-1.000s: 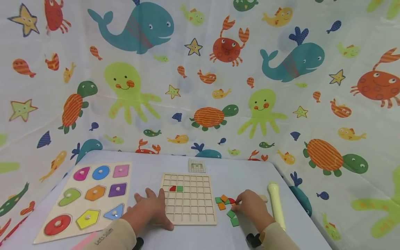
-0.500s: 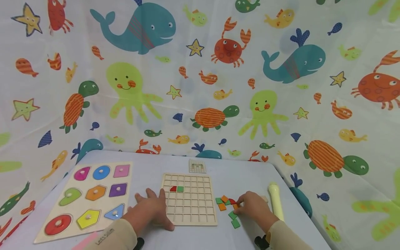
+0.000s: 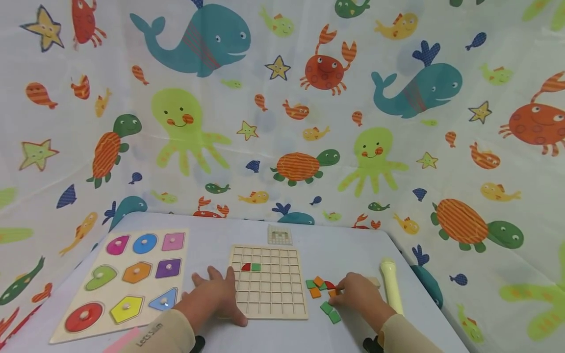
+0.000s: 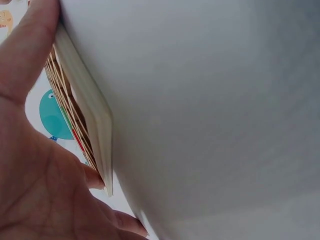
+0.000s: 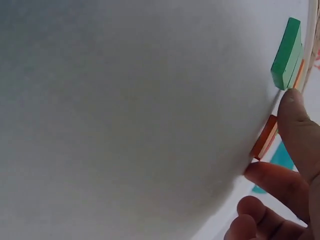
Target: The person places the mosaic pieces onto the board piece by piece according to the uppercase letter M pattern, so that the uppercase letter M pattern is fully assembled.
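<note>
2 hands [image 3: 215,295] [image 3: 359,296], gridded board [image 3: 277,297] between, coloured tiles [image 3: 315,292]

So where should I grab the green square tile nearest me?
Probably pinch the nearest green square tile by its left and right edges, coming from above: it lies flat, and its far edge seems against another green square tile.

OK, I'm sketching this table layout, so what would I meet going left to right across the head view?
Knobbed shape puzzle → left hand → wooden grid board → loose coloured tiles → right hand → pale yellow cylinder.
</note>
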`<state>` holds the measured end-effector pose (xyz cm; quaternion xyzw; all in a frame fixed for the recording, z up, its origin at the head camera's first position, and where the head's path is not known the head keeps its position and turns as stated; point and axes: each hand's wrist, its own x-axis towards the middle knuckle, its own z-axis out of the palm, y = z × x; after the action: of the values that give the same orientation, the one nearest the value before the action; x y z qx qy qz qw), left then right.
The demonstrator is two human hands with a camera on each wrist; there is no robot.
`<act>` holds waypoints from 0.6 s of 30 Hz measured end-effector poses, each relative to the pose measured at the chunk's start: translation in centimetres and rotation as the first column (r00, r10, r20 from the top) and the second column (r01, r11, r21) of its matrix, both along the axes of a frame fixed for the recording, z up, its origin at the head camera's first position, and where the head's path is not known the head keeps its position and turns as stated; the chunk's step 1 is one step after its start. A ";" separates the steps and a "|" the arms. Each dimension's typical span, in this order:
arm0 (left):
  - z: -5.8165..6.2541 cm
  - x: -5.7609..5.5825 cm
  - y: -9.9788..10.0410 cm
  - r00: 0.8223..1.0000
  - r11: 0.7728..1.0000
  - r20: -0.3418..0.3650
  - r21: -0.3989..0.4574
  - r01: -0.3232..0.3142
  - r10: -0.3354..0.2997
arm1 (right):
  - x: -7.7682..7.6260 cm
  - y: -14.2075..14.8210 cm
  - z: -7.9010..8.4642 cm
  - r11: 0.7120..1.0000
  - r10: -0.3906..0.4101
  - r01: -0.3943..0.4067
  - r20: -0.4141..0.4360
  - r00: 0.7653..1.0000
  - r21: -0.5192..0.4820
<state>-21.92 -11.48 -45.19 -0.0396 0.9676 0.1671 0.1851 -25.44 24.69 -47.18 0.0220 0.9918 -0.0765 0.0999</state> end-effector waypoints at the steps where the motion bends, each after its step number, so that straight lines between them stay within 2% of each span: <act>1: 0.0 0.0 0.0 1.000 1.000 -0.002 -0.002 0.002 -0.002 | 0.1 -0.1 0.0 1.000 -0.002 0.002 0.000 1.000 0.002; 13: 0.0 0.0 -0.1 1.000 1.000 0.005 0.005 -0.001 0.001 | 0.0 -0.4 -0.3 0.999 0.047 -0.048 -0.056 0.997 -0.016; 18: 0.0 -0.1 0.0 1.000 1.000 0.006 0.002 0.001 -0.001 | 0.2 -0.1 -0.3 0.996 0.066 -0.071 -0.085 0.994 -0.054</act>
<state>-21.98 -11.45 -45.21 -0.0394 0.9669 0.1676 0.1882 -25.28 24.55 -47.50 -0.0180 0.9927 -0.1019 0.0615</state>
